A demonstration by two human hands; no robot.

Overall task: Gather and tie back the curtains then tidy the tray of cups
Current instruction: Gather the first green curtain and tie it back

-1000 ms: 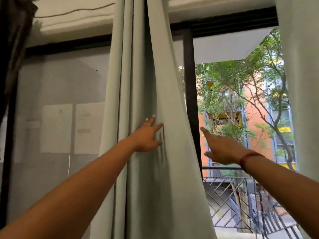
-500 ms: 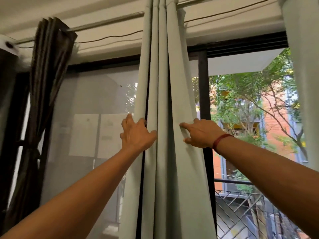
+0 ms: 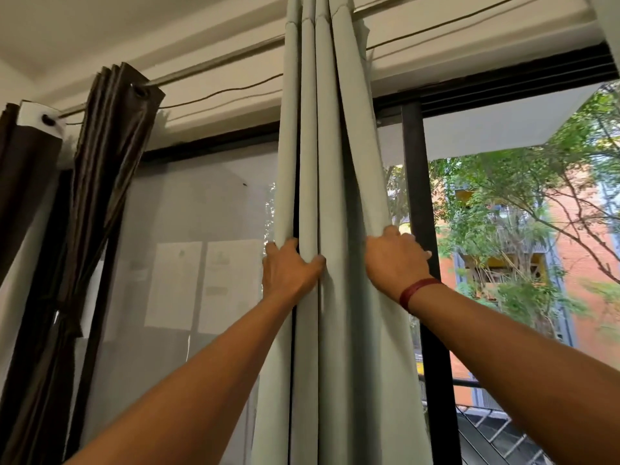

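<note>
Window [image 3: 536,229] behind; grey-green curtain [image 3: 335,162] bunched between my hands: left hand [image 3: 288,266] grips left folds, right hand [image 3: 392,260] clutches right edge

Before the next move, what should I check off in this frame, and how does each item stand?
1. Left hand grips the green curtain's left folds: ok.
2. Right hand grips its right edge: ok.
3. Folds bunched narrow between the hands: ok.
4. Tie-back for the green curtain at hand: cannot tell, none in view.
5. Brown curtain gathered and cinched at its middle: ok.
6. Tray of cups tidy: cannot tell, out of view.
</note>
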